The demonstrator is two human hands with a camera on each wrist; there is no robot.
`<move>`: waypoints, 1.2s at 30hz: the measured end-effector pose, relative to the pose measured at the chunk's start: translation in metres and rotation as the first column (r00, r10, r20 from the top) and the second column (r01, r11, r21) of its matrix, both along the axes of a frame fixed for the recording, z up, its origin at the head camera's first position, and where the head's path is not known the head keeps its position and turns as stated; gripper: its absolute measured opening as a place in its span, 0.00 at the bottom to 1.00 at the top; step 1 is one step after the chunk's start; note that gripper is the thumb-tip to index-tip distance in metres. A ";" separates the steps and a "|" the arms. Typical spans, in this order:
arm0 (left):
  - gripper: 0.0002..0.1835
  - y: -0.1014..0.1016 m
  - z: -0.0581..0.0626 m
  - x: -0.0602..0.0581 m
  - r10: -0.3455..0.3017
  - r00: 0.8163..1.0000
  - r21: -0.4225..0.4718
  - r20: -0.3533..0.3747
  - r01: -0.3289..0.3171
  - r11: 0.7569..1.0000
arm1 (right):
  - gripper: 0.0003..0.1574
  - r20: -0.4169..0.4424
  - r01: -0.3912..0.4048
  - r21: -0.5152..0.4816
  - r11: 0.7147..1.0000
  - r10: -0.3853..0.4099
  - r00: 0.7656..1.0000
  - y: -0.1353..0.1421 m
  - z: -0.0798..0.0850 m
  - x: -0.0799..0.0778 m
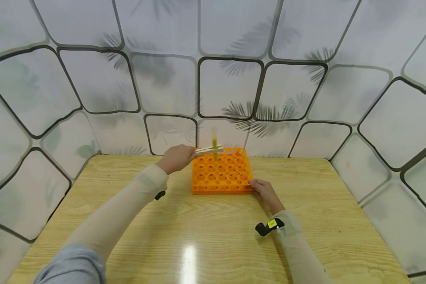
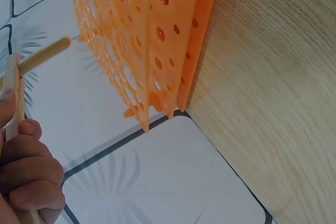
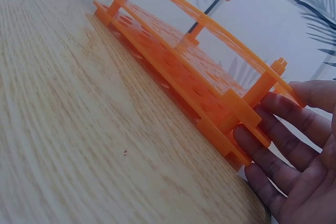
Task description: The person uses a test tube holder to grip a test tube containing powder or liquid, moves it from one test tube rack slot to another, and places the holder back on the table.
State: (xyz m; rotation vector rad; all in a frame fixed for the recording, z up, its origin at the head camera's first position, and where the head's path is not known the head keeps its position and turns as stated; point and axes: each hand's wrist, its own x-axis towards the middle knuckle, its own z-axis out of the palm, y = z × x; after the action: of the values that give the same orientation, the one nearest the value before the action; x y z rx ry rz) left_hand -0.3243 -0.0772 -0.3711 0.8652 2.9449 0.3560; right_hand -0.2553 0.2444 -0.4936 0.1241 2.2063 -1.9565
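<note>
My left hand point(image 1: 179, 157) grips a wooden test tube clamp point(image 1: 208, 150), its fingers curled round the handle in the left wrist view. The clamp's jaws pinch a test tube point(image 1: 214, 142) with yellow liquid in it. Held upright, the tube hangs over the back part of an orange test tube rack point(image 1: 221, 173); its rounded lower end point(image 2: 60, 44) shows above the top plate in both wrist views. At the rack's near right corner, my right hand point(image 1: 266, 193) holds on, with the thumb point(image 3: 315, 94) at the top plate and the fingers against the side.
The rack stands on a wooden table point(image 1: 213, 232) towards its back edge. Behind and on both sides rises a pale patterned curtain point(image 1: 230, 86). Black wrist cameras point(image 1: 269, 226) are strapped to the sleeves.
</note>
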 end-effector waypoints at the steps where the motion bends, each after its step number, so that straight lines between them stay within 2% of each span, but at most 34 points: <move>1: 0.22 -0.002 0.000 0.001 0.001 1.000 0.003 0.001 -0.001 1.000 | 0.18 0.001 0.000 -0.002 1.000 0.000 1.000 0.000 0.001 0.000; 21: 0.21 -0.030 -0.006 0.007 0.027 0.999 0.008 -0.038 -0.027 1.000 | 0.13 0.013 0.010 -0.015 1.000 -0.009 1.000 -0.002 0.001 -0.001; 36: 0.22 -0.049 -0.010 0.011 0.061 0.997 0.019 -0.037 -0.061 0.998 | 0.15 0.006 0.017 -0.001 1.000 -0.017 1.000 -0.001 -0.002 -0.003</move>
State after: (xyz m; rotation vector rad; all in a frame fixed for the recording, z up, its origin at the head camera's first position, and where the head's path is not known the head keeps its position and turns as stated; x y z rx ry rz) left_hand -0.3133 -0.1263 -0.3811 0.7942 3.0131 0.3739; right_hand -0.2581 0.2435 -0.4953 0.1490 2.2078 -1.9636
